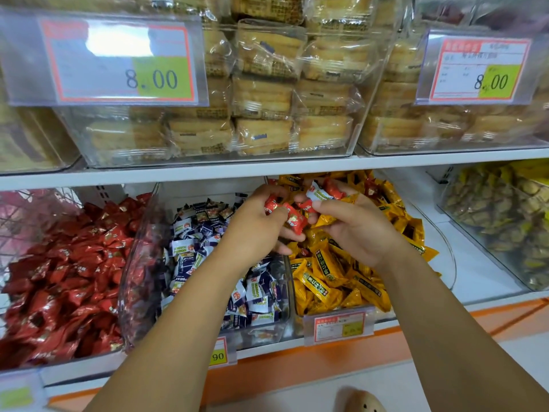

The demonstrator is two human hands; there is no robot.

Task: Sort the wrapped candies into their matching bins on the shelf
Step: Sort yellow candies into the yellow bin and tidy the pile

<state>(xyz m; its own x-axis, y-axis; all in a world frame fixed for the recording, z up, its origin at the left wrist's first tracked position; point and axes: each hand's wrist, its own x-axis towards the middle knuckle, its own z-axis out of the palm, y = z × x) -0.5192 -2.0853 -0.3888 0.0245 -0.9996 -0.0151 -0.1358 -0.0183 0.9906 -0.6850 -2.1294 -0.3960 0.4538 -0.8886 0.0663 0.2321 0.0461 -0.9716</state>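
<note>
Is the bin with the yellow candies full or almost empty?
Full: the yellow candies heap up over the front wall of their clear bin.

I see a cluster of small red foil-wrapped candies (292, 215) gripped in my left hand (255, 227). One white-and-red wrapped candy (319, 194) is pinched in my right hand (353, 230). Both are above the rear of the clear plastic bin (383, 315) heaped with yellow-wrapped candies (323, 276). Just left of that bin, a second clear bin (261, 331) holds blue-and-white wrapped candies (202, 248). Further left lies a heap of dark red wrapped candies (68, 263).
</note>
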